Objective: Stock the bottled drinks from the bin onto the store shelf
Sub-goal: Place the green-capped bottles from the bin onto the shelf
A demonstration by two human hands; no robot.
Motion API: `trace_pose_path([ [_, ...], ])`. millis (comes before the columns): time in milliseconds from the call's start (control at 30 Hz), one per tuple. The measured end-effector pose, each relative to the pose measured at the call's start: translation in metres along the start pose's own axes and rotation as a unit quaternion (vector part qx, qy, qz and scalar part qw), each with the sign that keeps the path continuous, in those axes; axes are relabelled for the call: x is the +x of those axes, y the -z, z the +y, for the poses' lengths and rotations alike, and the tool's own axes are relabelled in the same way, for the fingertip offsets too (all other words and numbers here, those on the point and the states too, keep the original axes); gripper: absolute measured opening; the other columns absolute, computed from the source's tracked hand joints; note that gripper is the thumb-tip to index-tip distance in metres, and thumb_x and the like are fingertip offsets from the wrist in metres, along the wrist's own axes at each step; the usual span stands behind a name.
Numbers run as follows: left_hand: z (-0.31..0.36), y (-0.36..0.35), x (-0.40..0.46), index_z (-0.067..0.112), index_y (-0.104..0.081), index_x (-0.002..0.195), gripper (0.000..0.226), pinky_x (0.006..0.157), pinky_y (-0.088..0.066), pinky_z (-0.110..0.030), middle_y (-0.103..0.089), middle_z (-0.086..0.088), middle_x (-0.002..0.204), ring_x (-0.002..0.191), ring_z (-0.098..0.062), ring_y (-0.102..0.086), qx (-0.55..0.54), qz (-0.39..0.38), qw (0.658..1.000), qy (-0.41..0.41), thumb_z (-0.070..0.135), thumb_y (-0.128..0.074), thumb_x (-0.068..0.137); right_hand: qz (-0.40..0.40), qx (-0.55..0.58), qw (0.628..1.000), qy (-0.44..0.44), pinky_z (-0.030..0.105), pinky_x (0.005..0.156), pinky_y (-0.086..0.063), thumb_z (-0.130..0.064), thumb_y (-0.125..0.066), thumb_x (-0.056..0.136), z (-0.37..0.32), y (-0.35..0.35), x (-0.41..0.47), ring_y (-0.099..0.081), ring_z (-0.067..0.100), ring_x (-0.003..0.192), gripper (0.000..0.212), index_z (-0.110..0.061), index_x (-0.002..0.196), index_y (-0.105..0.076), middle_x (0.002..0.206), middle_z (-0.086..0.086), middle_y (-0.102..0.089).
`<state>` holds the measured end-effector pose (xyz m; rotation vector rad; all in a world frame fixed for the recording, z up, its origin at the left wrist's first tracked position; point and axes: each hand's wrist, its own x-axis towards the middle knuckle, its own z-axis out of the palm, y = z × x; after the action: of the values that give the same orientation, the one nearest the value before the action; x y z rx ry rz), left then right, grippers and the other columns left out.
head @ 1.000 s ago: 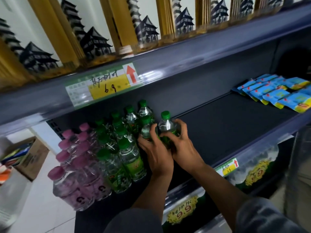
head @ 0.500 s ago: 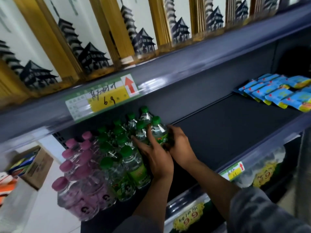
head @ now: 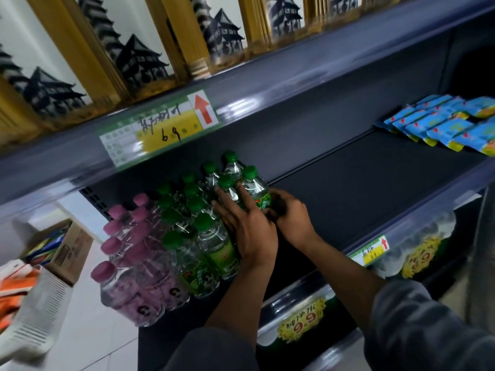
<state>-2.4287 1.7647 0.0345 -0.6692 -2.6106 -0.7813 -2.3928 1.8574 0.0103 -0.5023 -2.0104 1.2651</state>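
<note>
Right hand (head: 290, 218) grips green-capped bottle (head: 254, 192), left hand (head: 247, 227) spread flat at its 9 o'clock: seat it upright, flush against the row on the shelf (head: 375, 183).

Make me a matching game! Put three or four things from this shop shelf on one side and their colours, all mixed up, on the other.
Things:
1. caps of the bottles the hands are touching
2. caps of the bottles at the shelf's left end
3. flat packets at the far right
4. arrow on the price tag

Colours:
A. blue
B. red
C. green
D. pink

Pairs: 1-C, 2-D, 3-A, 4-B
</note>
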Motion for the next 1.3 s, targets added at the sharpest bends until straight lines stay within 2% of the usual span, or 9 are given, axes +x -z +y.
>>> trace_pose_path([
  [167,0.01,0.017,-0.003,0.0,-0.019,0.158,0.091,0.125,-0.011,-0.051,0.022,-0.035,0.159,0.148,-0.042,0.029,0.0,0.022,0.999,-0.033,0.012,-0.071,0.084,-0.01,-0.017,1.0,0.007,0.004,0.091,-0.042,-0.003,-0.072,0.087,0.001,0.002,-0.005,-0.062,0.007,0.113,0.052,-0.013,0.137,-0.06,0.123,-0.002,-0.067],
  [267,0.018,0.025,-0.009,0.002,-0.027,0.156,0.085,0.122,-0.024,-0.053,0.018,-0.03,0.162,0.151,-0.04,0.022,-0.015,0.061,0.996,-0.07,0.005,-0.068,0.081,-0.005,-0.024,1.0,0.006,0.01,0.095,-0.044,-0.015,-0.072,0.09,0.0,0.002,-0.009,-0.06,0.014,0.112,0.049,-0.014,0.137,-0.061,0.124,0.005,-0.062],
  [400,0.015,0.03,-0.023,0.017,-0.054,0.131,0.063,0.105,-0.049,-0.043,-0.033,-0.011,0.15,0.14,-0.032,-0.034,-0.078,0.08,0.989,-0.1,-0.003,-0.065,0.072,-0.027,-0.017,0.999,0.002,-0.002,0.083,-0.036,-0.014,-0.071,0.09,-0.001,0.004,-0.012,-0.059,0.014,0.105,0.049,-0.017,0.138,-0.061,0.116,0.006,-0.061],
  [500,0.005,0.026,-0.025,0.019,-0.057,0.113,0.046,0.103,-0.044,-0.048,-0.048,-0.006,0.127,0.123,-0.028,-0.046,-0.137,0.036,0.99,-0.012,-0.003,-0.062,0.073,-0.045,-0.015,0.999,-0.005,0.015,0.093,-0.043,-0.008,-0.073,0.084,-0.004,0.005,-0.012,-0.06,0.019,0.11,0.06,-0.019,0.141,-0.059,0.117,0.007,-0.061],
  [567,0.0,0.023,-0.022,0.016,-0.056,0.117,0.049,0.111,-0.036,-0.046,-0.05,-0.009,0.129,0.126,-0.031,-0.043,-0.135,0.014,0.99,0.026,-0.003,-0.061,0.072,-0.055,-0.014,0.998,-0.005,0.021,0.097,-0.043,-0.006,-0.073,0.083,-0.005,0.003,-0.011,-0.058,0.019,0.112,0.063,-0.019,0.143,-0.057,0.119,0.009,-0.06],
  [833,0.001,0.016,-0.017,0.003,-0.032,0.15,0.079,0.119,-0.024,-0.045,-0.03,-0.021,0.148,0.141,-0.037,-0.027,-0.084,-0.028,0.995,0.051,-0.002,-0.062,0.077,-0.082,-0.023,0.996,0.008,0.014,0.097,-0.037,-0.022,-0.061,0.079,-0.006,0.002,-0.013,-0.054,0.013,0.112,0.069,-0.015,0.147,-0.053,0.121,0.007,-0.059],
  [900,0.003,0.012,-0.018,0.003,-0.027,0.153,0.082,0.12,-0.022,-0.045,-0.027,-0.022,0.15,0.143,-0.038,-0.024,-0.086,-0.031,0.994,0.063,-0.001,-0.062,0.079,-0.088,-0.02,0.996,0.008,0.013,0.099,-0.037,-0.013,-0.067,0.084,-0.004,0.0,-0.009,-0.055,0.017,0.116,0.066,-0.016,0.148,-0.051,0.123,0.007,-0.058],
  [1133,0.006,0.001,-0.006,0.006,-0.035,0.146,0.068,0.115,-0.035,-0.04,-0.034,-0.014,0.145,0.13,-0.033,-0.044,-0.221,-0.013,0.964,0.146,-0.006,-0.055,0.082,-0.113,0.028,0.993,0.004,0.025,0.11,-0.039,-0.007,-0.07,0.089,-0.001,-0.005,0.0,-0.05,0.017,0.127,0.071,-0.027,0.151,-0.043,0.131,0.001,-0.053],
  [1300,0.004,-0.009,0.007,0.009,-0.035,0.142,0.066,0.112,-0.039,-0.045,-0.04,-0.016,0.141,0.127,-0.035,-0.049,-0.326,0.003,0.919,0.221,-0.007,-0.051,0.08,-0.145,0.052,0.988,-0.003,0.002,0.103,-0.03,-0.011,-0.072,0.09,0.002,-0.009,0.0,-0.04,-0.009,0.132,0.083,-0.033,0.157,-0.029,0.149,-0.016,-0.043],
])
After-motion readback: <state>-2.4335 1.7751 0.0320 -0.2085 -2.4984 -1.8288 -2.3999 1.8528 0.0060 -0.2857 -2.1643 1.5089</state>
